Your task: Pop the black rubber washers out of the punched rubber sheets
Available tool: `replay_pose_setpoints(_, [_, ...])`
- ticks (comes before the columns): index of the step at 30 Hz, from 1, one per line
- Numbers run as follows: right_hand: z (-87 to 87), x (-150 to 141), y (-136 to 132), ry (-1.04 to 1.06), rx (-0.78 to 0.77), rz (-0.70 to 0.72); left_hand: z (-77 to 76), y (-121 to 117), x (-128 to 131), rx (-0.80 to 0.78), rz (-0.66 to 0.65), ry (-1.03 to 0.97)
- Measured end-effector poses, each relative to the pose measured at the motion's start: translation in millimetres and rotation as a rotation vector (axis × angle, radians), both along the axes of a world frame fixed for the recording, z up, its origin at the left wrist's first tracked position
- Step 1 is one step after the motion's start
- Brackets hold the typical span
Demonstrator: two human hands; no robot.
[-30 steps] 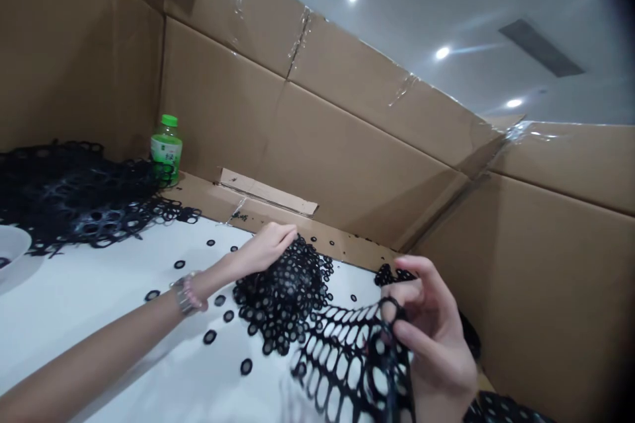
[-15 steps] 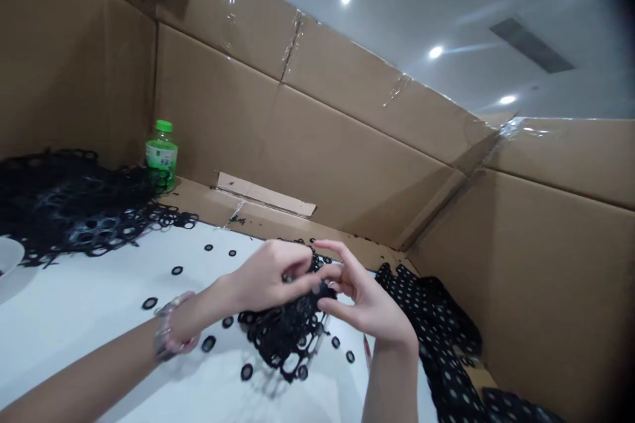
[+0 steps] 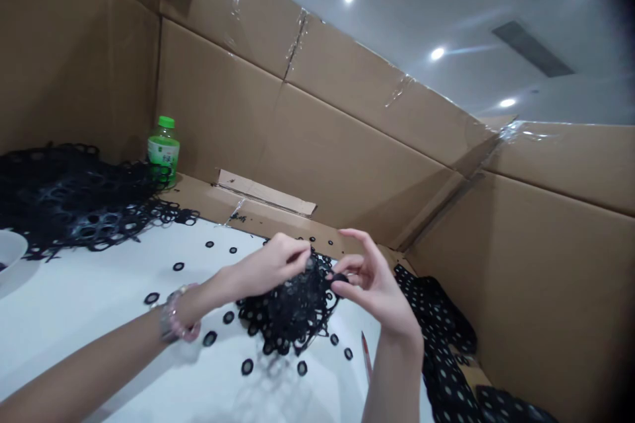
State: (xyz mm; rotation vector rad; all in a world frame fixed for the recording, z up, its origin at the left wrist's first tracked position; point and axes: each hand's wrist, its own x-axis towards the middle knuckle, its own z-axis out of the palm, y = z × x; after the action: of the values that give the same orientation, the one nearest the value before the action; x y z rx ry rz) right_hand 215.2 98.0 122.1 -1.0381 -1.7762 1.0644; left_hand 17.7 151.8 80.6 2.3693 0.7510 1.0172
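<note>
My left hand (image 3: 278,266), with beaded bracelets at its wrist, is closed in a pinch at the top of a black perforated mesh sheet (image 3: 302,301). The mesh hangs below it, over the white tabletop. Just to the right, my right hand (image 3: 372,287) pinches a small round black piece (image 3: 339,279) between thumb and fingers, beside the mesh edge. Its index finger is raised. Small black rings with grey centres lie scattered around, such as one ring (image 3: 210,338) near the left forearm and another ring (image 3: 247,367) in front.
A tangled heap of black netting (image 3: 64,192) lies at the left, by a green bottle (image 3: 164,152) and a white bowl (image 3: 14,248). Dotted black strips (image 3: 441,330) lie at the right. A red pen-like stick (image 3: 366,353) is beside my right forearm. Cardboard walls (image 3: 347,158) surround the table.
My hands have moved apart, the right one shifting rightward with a round black piece now visible in its fingers. The mesh has swung and lifted slightly.
</note>
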Motion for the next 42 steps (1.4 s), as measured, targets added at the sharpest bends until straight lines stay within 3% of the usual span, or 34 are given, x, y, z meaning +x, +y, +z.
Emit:
replay_pose_setpoints(3, [5.3,16.1,-5.9,0.087,0.054,-0.059,-14.3,26.6,-7.1,-0.026,0.130,0.026])
replay_pose_setpoints(6, [7.0,19.9,-7.4,0.060,0.074,-0.085,-43.6,48.8,-5.1,-0.070,0.165,0.233])
replay_pose_setpoints(8, [4.6,13.7,-3.3,-0.027,0.041,-0.054,-60.1,53.8,1.2,-0.094,0.136,0.321])
replay_pose_setpoints(10, [0.2,3.6,3.9,-0.128,-0.002,-0.005,-65.0,50.3,7.2,-0.086,0.155,0.326])
replay_pose_setpoints(13, [-6.9,-10.6,14.5,-0.244,-0.021,0.018,-48.8,34.2,9.7,-0.054,0.144,0.161])
replay_pose_setpoints(16, [-11.0,-17.2,19.0,-0.284,0.006,0.018,-24.8,16.5,7.0,-0.100,-0.109,0.006])
replay_pose_setpoints(18, [-11.6,-16.2,18.5,-0.288,0.032,0.009,-15.3,9.7,5.3,-0.154,-0.218,0.030])
replay_pose_setpoints(20, [-11.4,-11.6,17.1,-0.303,0.038,0.011,-11.6,7.9,3.7,-0.189,-0.233,0.066])
replay_pose_setpoints(25, [-12.1,2.1,18.8,-0.379,-0.056,0.161,-6.5,11.7,-3.6,-0.214,-0.165,-0.017])
replay_pose_setpoints(31, [-16.6,-2.4,21.5,-0.253,-0.167,0.147,-1.1,1.8,-4.6,0.169,0.240,0.009])
replay_pose_setpoints(33, [-16.2,-5.6,19.9,-0.256,-0.141,0.181,-0.4,-3.4,-2.5,0.109,0.163,0.033])
replay_pose_setpoints(39, [-9.1,-11.9,21.2,-0.307,-0.016,0.296,1.3,-15.4,4.8,-0.168,-0.262,-0.045])
replay_pose_setpoints(42, [-8.5,-6.6,18.3,-0.274,0.001,0.362,-3.3,-8.6,8.8,-0.427,-0.356,-0.171])
